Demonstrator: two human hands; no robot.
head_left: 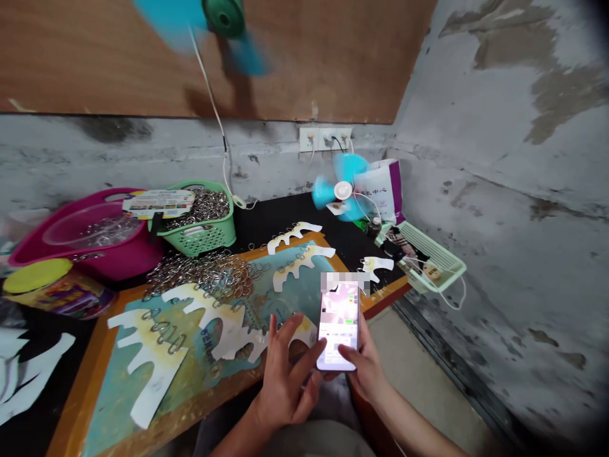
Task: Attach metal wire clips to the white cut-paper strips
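Note:
A lit smartphone (339,327) stands tilted up in front of my lap, gripped by my right hand (366,365), whose thumb lies over the lower screen. My left hand (288,374) is beside the phone's left edge, its fingers apart and holding nothing. One of its fingertips reaches the lower left of the screen; I cannot tell if it presses. Left of my hands, white cut-out pieces with metal rings, such as the one at front left (157,355), lie on a blue-green board (190,393) with a wooden frame. A heap of metal rings (204,273) lies at its back edge.
A green basket (200,238) of rings and a magenta basin (95,254) stand at back left, near a yellow-lidded tub (52,289). A small spinning blue fan (342,189), a paper bag (380,190) and a pale green tray (438,254) are at back right.

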